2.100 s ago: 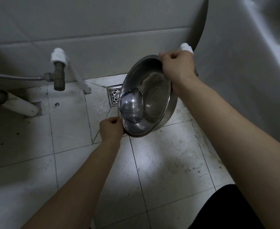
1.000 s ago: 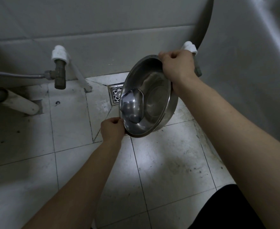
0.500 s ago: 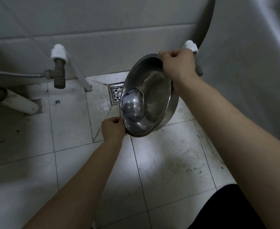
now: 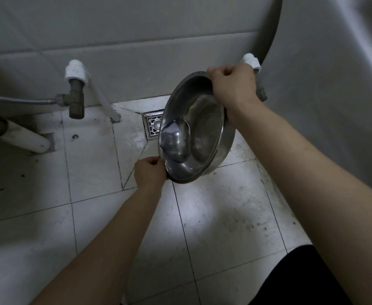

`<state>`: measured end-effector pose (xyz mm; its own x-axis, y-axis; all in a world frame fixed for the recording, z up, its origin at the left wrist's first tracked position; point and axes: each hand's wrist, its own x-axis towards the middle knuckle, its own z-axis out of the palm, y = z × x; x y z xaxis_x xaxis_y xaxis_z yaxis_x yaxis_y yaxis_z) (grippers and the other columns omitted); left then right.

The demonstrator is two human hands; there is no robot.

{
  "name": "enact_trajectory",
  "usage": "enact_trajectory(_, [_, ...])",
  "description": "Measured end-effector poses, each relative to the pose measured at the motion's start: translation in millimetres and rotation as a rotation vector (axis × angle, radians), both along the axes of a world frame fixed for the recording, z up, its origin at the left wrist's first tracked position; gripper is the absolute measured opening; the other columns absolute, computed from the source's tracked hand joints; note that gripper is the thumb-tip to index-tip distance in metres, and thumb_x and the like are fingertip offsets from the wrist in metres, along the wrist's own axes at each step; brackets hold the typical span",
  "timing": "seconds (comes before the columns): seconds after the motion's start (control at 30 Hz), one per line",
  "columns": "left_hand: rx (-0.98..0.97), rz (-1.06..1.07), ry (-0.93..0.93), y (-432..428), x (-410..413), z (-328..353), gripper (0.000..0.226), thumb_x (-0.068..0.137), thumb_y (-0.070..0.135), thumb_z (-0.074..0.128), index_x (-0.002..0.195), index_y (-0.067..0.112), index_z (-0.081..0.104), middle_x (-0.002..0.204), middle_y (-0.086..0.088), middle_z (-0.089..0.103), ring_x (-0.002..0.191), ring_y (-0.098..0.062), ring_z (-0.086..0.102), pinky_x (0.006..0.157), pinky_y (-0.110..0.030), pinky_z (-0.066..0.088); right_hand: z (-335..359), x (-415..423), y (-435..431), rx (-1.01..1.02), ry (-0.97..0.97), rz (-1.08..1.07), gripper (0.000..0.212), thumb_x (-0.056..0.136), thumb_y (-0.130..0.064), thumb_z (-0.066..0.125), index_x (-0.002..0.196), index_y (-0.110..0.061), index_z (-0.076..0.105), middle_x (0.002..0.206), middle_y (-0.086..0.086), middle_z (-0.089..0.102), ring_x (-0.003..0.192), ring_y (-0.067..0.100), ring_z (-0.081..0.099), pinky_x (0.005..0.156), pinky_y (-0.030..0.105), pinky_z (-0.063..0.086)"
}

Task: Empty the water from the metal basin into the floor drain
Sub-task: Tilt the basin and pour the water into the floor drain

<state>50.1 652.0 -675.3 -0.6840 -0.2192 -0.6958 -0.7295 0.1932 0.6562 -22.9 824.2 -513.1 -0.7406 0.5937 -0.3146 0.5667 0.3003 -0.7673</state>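
Note:
A round metal basin (image 4: 205,133) hangs steeply tilted over the white tiled floor, its open side facing me and its left edge lowest. My right hand (image 4: 233,89) grips the upper rim. My left hand (image 4: 151,173) pinches the lower left rim. A small pool of water lies against the basin's lower left wall. The square metal floor drain (image 4: 152,126) sits in the floor just behind the basin's left edge, partly hidden by it.
A brass valve with a white pipe cap (image 4: 76,93) and a metal hose stick out of the tiled wall at the left. A white pipe (image 4: 24,137) lies on the floor below it. A large white fixture (image 4: 334,84) fills the right side.
The basin has stayed tilted in both hands over the drain. The pool of water inside has shrunk slightly and the view has shifted a little.

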Motion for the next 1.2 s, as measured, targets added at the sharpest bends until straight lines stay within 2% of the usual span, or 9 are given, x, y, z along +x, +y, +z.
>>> enact_trajectory(0.23, [0.012, 0.008, -0.002, 1.1, 0.7, 2.0, 0.033, 0.096, 0.002, 0.061, 0.071, 0.023, 0.068, 0.076, -0.005, 0.072, 0.072, -0.028, 0.073, 0.081, -0.046, 0.065, 1.1, 0.8, -0.3, -0.008, 0.000, -0.003, 0.030, 0.099, -0.035, 0.062, 0.080, -0.014, 0.070, 0.086, 0.011, 0.074, 0.086, 0.027, 0.073, 0.088, 0.050, 0.062])
enact_trajectory(0.4, [0.014, -0.001, -0.006, 1.5, 1.3, 4.6, 0.022, 0.096, 0.003, 0.062, 0.081, 0.017, 0.072, 0.082, -0.011, 0.074, 0.077, -0.031, 0.074, 0.082, -0.048, 0.065, 4.3, 1.9, -1.6, -0.003, 0.003, -0.002, 0.035, 0.099, -0.034, 0.062, 0.095, -0.002, 0.075, 0.090, 0.015, 0.075, 0.087, 0.030, 0.073, 0.088, 0.050, 0.061])
enact_trajectory(0.57, [0.024, 0.013, -0.009, 3.5, 1.1, 7.1, 0.019, 0.096, 0.002, 0.062, 0.085, 0.013, 0.072, 0.086, -0.013, 0.073, 0.077, -0.031, 0.073, 0.079, -0.043, 0.064, 5.7, 3.3, -1.3, -0.004, 0.004, 0.003, 0.032, 0.099, -0.034, 0.062, 0.096, -0.004, 0.074, 0.091, 0.015, 0.074, 0.088, 0.030, 0.073, 0.089, 0.052, 0.061])
enact_trajectory(0.63, [0.026, 0.016, -0.012, 3.3, 2.0, 7.4, 0.027, 0.096, 0.001, 0.062, 0.076, 0.019, 0.068, 0.081, -0.009, 0.071, 0.073, -0.027, 0.071, 0.074, -0.038, 0.063, 4.7, 3.5, -1.1, -0.002, 0.005, 0.010, 0.030, 0.099, -0.035, 0.062, 0.089, -0.009, 0.074, 0.088, 0.012, 0.074, 0.086, 0.029, 0.073, 0.089, 0.051, 0.062])
enact_trajectory(0.77, [0.021, 0.016, -0.009, 3.6, 2.6, 8.1, 0.024, 0.096, 0.001, 0.062, 0.079, 0.016, 0.069, 0.076, -0.004, 0.069, 0.071, -0.024, 0.070, 0.073, -0.035, 0.061, 4.8, 3.8, -0.7, -0.011, 0.005, 0.015, 0.031, 0.099, -0.035, 0.062, 0.073, -0.019, 0.066, 0.083, 0.009, 0.073, 0.085, 0.027, 0.073, 0.088, 0.050, 0.062])
enact_trajectory(0.87, [0.031, 0.013, -0.009, 3.5, 2.9, 8.8, 0.028, 0.096, 0.000, 0.062, 0.074, 0.016, 0.069, 0.075, -0.004, 0.068, 0.069, -0.021, 0.069, 0.066, -0.032, 0.059, 6.9, 4.0, -1.4, -0.012, 0.006, 0.011, 0.031, 0.099, -0.035, 0.062, 0.087, -0.008, 0.073, 0.090, 0.014, 0.075, 0.087, 0.029, 0.074, 0.088, 0.051, 0.062])
enact_trajectory(0.93, [0.034, 0.005, -0.011, 3.6, 3.4, 8.6, 0.022, 0.096, -0.001, 0.061, 0.082, 0.013, 0.071, 0.077, -0.003, 0.068, 0.069, -0.020, 0.068, 0.061, -0.029, 0.057, 7.7, 4.4, -2.6, 0.001, 0.009, 0.008, 0.034, 0.098, -0.034, 0.063, 0.096, -0.003, 0.075, 0.092, 0.016, 0.075, 0.087, 0.030, 0.074, 0.088, 0.050, 0.062])
enact_trajectory(1.0, [0.035, 0.005, -0.010, 3.7, 4.0, 8.8, 0.019, 0.096, 0.000, 0.061, 0.088, 0.014, 0.071, 0.077, -0.003, 0.068, 0.069, -0.020, 0.068, 0.059, -0.027, 0.056, 8.4, 4.3, -3.2, 0.007, 0.014, 0.014, 0.033, 0.098, -0.034, 0.063, 0.096, -0.003, 0.075, 0.092, 0.017, 0.075, 0.088, 0.030, 0.073, 0.088, 0.050, 0.062])
enact_trajectory(1.2, [0.040, 0.001, 0.000, 3.7, 4.0, 9.6, 0.034, 0.096, 0.000, 0.061, 0.072, 0.023, 0.065, 0.075, -0.001, 0.067, 0.069, -0.019, 0.067, 0.063, -0.030, 0.057, 8.8, 5.1, -5.4, 0.010, 0.006, 0.029, 0.029, 0.098, -0.034, 0.062, 0.097, -0.007, 0.073, 0.093, 0.013, 0.074, 0.089, 0.029, 0.072, 0.090, 0.051, 0.061])
